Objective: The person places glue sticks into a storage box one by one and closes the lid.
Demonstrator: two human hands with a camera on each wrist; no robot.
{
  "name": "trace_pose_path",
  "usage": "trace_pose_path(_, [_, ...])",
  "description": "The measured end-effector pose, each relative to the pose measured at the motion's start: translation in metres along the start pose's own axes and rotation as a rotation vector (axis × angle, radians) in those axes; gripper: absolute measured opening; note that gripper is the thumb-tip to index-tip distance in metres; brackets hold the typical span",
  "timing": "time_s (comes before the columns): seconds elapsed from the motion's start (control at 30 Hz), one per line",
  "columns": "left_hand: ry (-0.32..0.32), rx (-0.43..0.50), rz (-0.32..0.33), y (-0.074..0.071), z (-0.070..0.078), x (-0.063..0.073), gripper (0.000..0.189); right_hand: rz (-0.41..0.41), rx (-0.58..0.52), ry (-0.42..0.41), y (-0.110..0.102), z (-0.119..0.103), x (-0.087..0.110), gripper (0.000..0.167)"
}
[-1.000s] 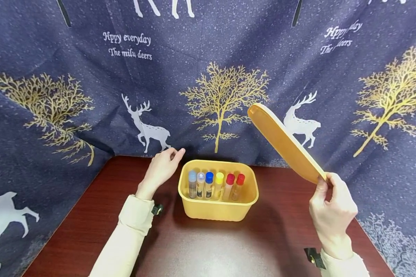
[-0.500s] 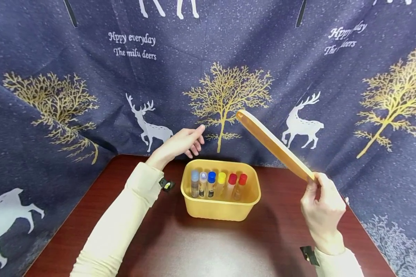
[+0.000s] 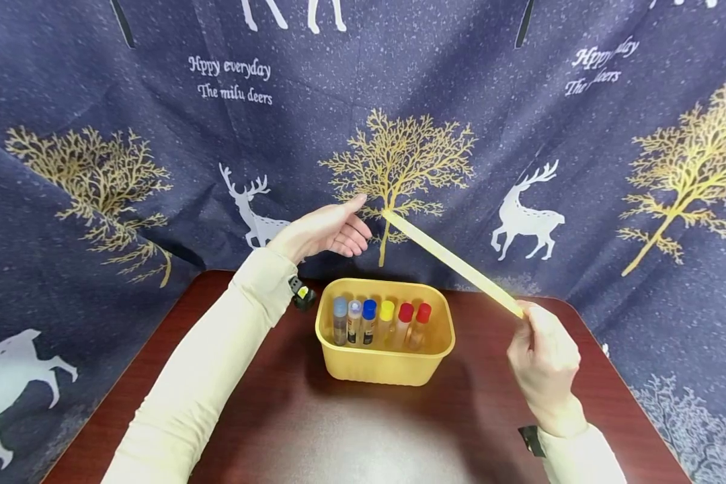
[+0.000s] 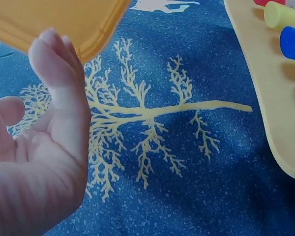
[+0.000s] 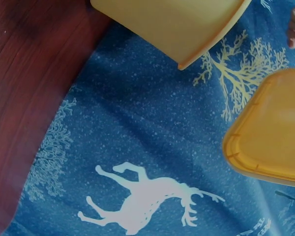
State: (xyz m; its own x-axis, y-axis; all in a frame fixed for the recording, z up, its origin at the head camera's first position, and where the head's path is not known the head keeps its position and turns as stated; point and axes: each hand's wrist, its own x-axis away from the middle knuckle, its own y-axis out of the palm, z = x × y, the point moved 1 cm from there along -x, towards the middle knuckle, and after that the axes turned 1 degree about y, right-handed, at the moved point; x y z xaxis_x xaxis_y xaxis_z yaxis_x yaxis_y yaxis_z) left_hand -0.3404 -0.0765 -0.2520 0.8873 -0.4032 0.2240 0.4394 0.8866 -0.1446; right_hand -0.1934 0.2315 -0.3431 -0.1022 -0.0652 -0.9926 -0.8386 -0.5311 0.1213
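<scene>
In the head view, a yellow lid [image 3: 454, 262] is held up at a slant, nearly edge-on. My right hand [image 3: 544, 356] pinches its lower right end between thumb and fingers. Close to the upper left end is my left hand [image 3: 335, 232], fingers extended and holding nothing. In the left wrist view, the left fingertips [image 4: 51, 59] overlap the lid's underside [image 4: 64, 24]; whether they touch cannot be told. Below stands a yellow box [image 3: 381, 370] without its lid. Several small clear bottles [image 3: 369, 326] with grey, white, blue, yellow and red caps stand in a row inside it.
The box sits on a dark red-brown wooden table [image 3: 363, 430], near its back edge. Behind hangs a dark blue cloth [image 3: 363, 67] printed with white deer and gold trees.
My left hand has risen rightward above the box's back left corner, and its fingers have extended. My right hand has brought the lid leftward and tipped it edge-on. The box has stayed put.
</scene>
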Motion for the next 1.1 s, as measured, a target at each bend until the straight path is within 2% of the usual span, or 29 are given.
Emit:
trace_pose_path(0.3, [-0.06,0.0,-0.064,0.009,0.004,-0.006,0.075,0.044,-0.091,-0.142,0.007,-0.006,-0.003,0.009])
trace_pose_path(0.5, [-0.069,0.022,-0.088,0.01,-0.003,-0.008,0.065,0.011,-0.189,-0.211,0.007,-0.009,-0.005,0.007])
trace_pose_path(0.7, [-0.069,0.14,-0.046,0.01,-0.01,-0.01,0.039,-0.025,-0.219,-0.245,0.008,-0.009,-0.001,0.009])
trace_pose_path(0.93, [-0.044,0.207,0.011,0.01,-0.015,-0.009,0.038,-0.049,-0.271,-0.274,0.009,-0.004,0.008,0.008])
trace_pose_path(1.1, [-0.025,0.24,0.043,0.006,-0.019,-0.005,0.037,-0.102,-0.323,-0.273,0.01,-0.001,0.01,0.014])
